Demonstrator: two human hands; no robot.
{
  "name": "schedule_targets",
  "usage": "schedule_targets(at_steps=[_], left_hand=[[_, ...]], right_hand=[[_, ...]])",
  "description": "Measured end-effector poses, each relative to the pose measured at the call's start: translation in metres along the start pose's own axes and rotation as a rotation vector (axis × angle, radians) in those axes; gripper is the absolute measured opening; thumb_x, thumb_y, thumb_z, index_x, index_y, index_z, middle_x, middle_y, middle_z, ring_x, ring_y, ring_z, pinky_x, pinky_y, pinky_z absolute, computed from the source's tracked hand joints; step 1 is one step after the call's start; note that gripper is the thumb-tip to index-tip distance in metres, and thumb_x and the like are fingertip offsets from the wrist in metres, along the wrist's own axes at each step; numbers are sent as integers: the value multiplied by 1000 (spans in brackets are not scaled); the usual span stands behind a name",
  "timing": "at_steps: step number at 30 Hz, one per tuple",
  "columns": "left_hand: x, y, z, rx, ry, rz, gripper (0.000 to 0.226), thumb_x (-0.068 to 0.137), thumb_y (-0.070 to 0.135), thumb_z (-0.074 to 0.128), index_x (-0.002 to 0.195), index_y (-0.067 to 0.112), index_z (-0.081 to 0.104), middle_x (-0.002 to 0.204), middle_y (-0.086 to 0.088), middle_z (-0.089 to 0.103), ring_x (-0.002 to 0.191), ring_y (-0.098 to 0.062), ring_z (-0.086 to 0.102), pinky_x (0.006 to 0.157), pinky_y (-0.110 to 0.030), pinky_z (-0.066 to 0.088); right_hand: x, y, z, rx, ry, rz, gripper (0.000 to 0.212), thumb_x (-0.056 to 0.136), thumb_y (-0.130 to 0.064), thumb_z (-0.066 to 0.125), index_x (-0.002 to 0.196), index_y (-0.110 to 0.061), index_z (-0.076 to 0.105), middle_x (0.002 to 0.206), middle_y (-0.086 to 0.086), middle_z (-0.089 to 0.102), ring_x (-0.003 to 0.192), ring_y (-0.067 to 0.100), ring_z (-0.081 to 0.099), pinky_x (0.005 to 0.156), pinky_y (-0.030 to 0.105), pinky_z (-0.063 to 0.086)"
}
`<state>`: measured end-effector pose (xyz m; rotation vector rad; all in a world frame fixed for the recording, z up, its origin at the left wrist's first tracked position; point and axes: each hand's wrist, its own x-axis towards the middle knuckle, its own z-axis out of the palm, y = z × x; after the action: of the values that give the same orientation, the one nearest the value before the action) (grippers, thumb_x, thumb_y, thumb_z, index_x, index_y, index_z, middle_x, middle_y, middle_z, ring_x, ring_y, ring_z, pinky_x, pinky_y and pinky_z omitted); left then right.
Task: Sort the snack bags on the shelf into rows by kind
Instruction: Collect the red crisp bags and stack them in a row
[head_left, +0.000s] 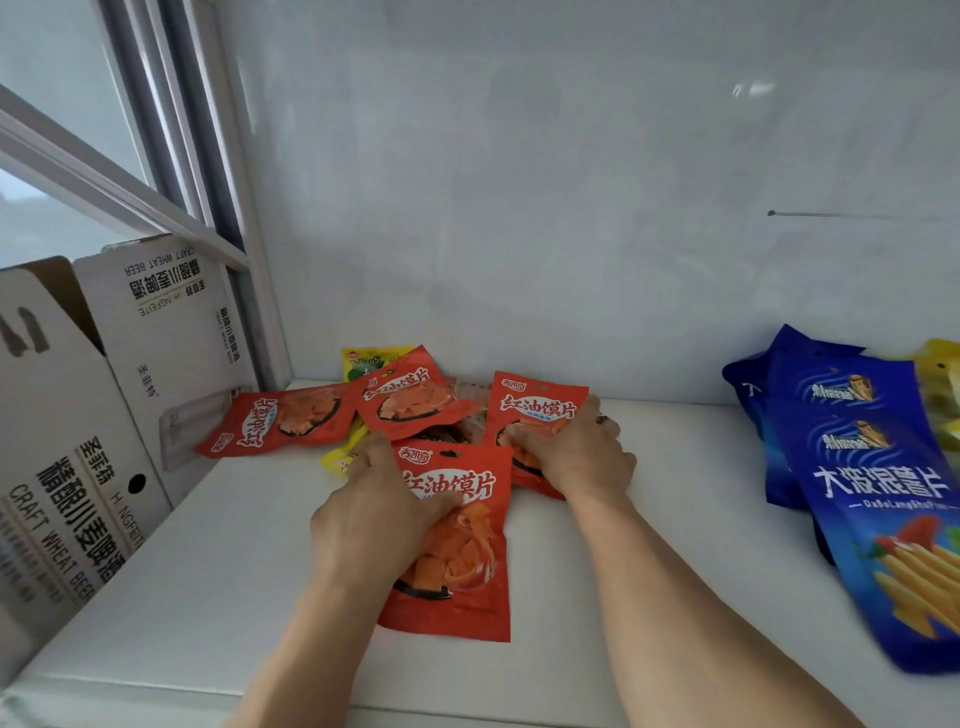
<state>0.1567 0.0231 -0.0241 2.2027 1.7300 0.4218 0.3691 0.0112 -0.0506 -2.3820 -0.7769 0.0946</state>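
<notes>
L hand (382, 501) lies palm down on the nearest red bag (457, 545), fingers fairly straight and spread over its upper left part, thumb across the printed characters; index tip reaches past the bag's top edge toward a yellow bag (340, 460) that peeks out just beyond and left of the fingers. No curl round anything, it presses flat.

R hand (574, 454) sits on a second red bag (537, 415), just right of the L hand. Fingers bent over the bag's lower half, knuckles up, thumb at the bag's left side on the picture window. Looks like a loose grip on the bag, but whether the fingertips go under its edge can't tell.

Red bags: all same kind, white characters, orange slices pictured w/ dark rim. Nearest one lies flat, upright to the viewer, under the L hand. Two more beyond the L hand: one (410, 397) tilted, overlapping the pile just past the fingertips; another (280, 418) lying sideways further left, by the cardboard beer cartons (93, 415). Another yellow-green bag (371, 361) sticks out behind them at the back wall.

Well right of the R hand: blue chip bags (852, 457) in an overlapping row, front to back, on the white shelf (208, 571); yellow bags (943, 384) partly seen at the frame edge beyond them.
</notes>
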Motion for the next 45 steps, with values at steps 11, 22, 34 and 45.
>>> schedule_targets(at_steps=[11, 22, 34, 45], left_hand=[[7, -8, -15, -549, -117, 60, 95, 83, 25, 79, 157, 22, 19, 109, 11, 64, 93, -27, 68, 75, -36, 55], [15, 2, -17, -1262, -325, -69, 18, 90, 2, 67, 106, 10, 71, 96, -7, 79, 83, -26, 77, 76, -39, 58], [30, 58, 19, -1314, -371, 17, 21, 101, 7, 55, 115, 17, 66, 104, -5, 78, 90, -21, 76, 76, -35, 59], [38, 119, 57, -1174, -483, 13, 19, 92, 8, 69, 111, 10, 70, 98, -9, 79, 89, -30, 76, 89, -50, 59]], right_hand=[[1, 7, -21, 193, -125, 79, 100, 53, -61, 86, 128, -13, 40, 124, 7, 61, 116, 30, 59, 97, 47, 46], [20, 47, -41, 802, -206, 169, 16, 83, -2, 75, 91, -15, 69, 98, 11, 76, 84, 30, 74, 87, 49, 58], [64, 98, -80, 561, 92, 22, 22, 90, -46, 68, 95, -24, 68, 93, -5, 71, 87, 21, 70, 81, 40, 56], [109, 120, -58, 469, 152, 65, 29, 92, -37, 67, 105, -12, 69, 96, 2, 72, 80, 18, 65, 58, 23, 39]])
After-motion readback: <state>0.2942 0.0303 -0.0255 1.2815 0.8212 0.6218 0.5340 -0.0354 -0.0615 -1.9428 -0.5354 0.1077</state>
